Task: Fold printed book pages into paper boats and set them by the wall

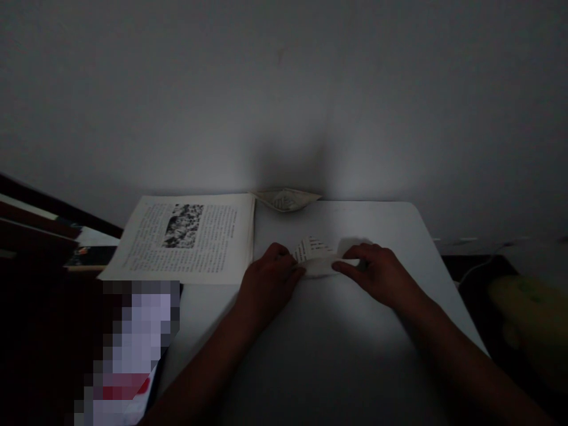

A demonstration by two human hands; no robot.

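Note:
Between my hands, low over the white table, is a folded piece of printed paper (316,260) with a peaked top and a plain band along its lower edge. My left hand (271,278) is closed on its left end, fingers curled and partly hidden. At the right end, my right hand (370,269) pinches the paper between thumb and fingers. Behind it, against the wall, sits a folded paper boat (286,200), pointed at both ends and open on top.
A stack of printed pages (213,236) with a dark picture lies on the left of the white table (377,222). A pixelated bright screen (137,337) is at lower left. The wall (284,89) rises directly behind the table. Something yellowish (532,319) shows at far right.

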